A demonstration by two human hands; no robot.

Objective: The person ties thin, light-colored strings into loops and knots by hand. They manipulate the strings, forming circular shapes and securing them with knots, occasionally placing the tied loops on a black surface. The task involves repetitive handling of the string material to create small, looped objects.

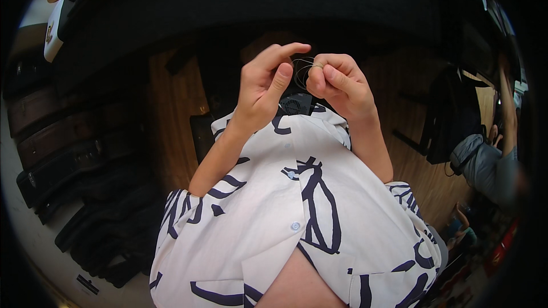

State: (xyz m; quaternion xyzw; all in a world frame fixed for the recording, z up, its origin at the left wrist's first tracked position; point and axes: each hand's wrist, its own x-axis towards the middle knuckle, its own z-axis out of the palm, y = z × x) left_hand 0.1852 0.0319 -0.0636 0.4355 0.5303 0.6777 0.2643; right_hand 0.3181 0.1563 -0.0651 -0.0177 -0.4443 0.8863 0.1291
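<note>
A small coil of thin, pale wire or string [301, 74] hangs in loose loops between my two hands, in front of my chest. My right hand [342, 82] is closed, pinching one side of the coil between thumb and curled fingers. Just to the left of the loops is my left hand [264, 85], its index finger stretched out over them and its thumb raised apart. Whether the left fingertips touch the strand is too fine to tell.
A long black surface [245, 3] runs across the far side. Several dark cases [54, 120] stand in a row at the left. On the right, a person in grey clothing [485, 162] is near a black chair-like object [454, 114] on the wooden floor [414, 162].
</note>
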